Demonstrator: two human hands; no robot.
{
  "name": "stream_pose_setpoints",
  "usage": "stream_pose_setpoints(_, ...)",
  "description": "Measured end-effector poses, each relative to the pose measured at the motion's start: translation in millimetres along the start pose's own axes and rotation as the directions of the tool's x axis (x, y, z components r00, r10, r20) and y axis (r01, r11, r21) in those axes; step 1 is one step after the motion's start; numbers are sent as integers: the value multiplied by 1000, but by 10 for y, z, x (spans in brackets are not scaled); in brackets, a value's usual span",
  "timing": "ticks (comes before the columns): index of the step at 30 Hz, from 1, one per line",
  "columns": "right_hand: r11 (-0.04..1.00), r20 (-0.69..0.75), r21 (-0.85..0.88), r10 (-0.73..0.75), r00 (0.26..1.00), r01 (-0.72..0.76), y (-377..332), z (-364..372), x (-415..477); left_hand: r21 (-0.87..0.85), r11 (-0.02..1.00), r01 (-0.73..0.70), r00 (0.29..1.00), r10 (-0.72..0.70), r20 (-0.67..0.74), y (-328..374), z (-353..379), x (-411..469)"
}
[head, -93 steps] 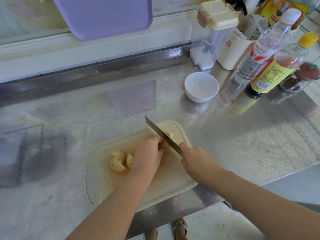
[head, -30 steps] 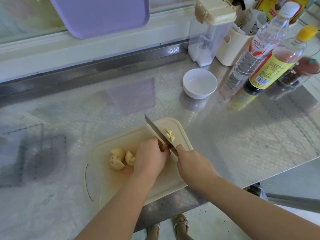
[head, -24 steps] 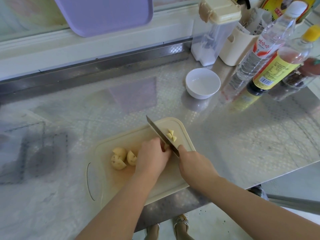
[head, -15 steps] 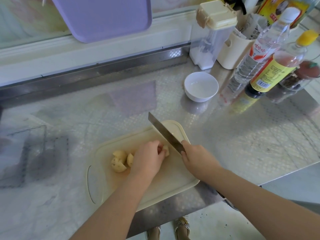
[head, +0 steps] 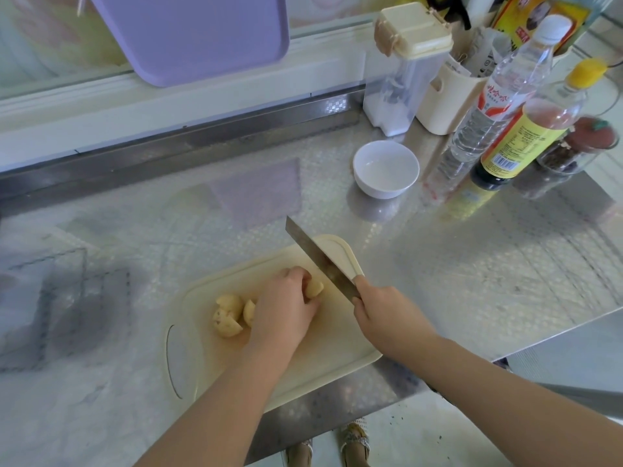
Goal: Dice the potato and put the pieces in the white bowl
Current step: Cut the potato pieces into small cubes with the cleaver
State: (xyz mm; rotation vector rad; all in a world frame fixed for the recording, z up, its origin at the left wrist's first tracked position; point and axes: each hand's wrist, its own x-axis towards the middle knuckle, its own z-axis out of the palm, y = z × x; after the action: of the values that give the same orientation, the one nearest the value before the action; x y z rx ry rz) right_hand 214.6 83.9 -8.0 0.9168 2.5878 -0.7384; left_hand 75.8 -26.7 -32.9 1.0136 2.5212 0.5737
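A pale yellow potato piece [head: 315, 288] lies on the middle of the cutting board [head: 323, 348], and the left grip [head: 286, 311] comes from the near side with its palm down and its fingers curled over this piece, holding it against the board. Only the right end of the piece shows from under the fingertips. Left of the wrist, on the same board, lie the other potato chunks [head: 228, 315], rounded, with flat cut faces and some brown spots of skin. The right grip [head: 387, 315] is closed around the handle of the knife [head: 318, 259], with the forearm coming from the near right. The flat, grey metal blade slants to the far left over the far right corner of the board, just to the right of the held piece; I cannot tell whether its edge touches the board. The board is cream plastic with rounded corners and an oval handle hole at its left end. It rests on a shiny metal bench [head: 472, 271] with a fine embossed pattern. The white bowl [head: 386, 170], round and smooth, stands far right of the board, well apart from it. Behind and right of it stand a clear bottle [head: 499, 106], a yellow-labelled bottle [head: 526, 139] and a lidded clear container [head: 401, 82].
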Motion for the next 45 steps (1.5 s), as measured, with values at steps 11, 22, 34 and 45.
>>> stream_pose_setpoints(11,1000,16,0,7,1000,-7,24,-87,22,-146,974,176,977,-154,149,3,-106,194)
stream_pose_setpoints(22,996,34,-92,-13,999,16,-120,-56,4,-252,927,277,960,-256,112,0,-103,232)
stream_pose_setpoints(34,992,82,-127,28,996,-17,-205,74,37,-270,913,305,952,-283,117,-1,-84,221)
stream_pose_setpoints(45,992,90,-126,39,995,-28,-163,174,153,-265,926,268,962,-243,123,-30,-79,227)
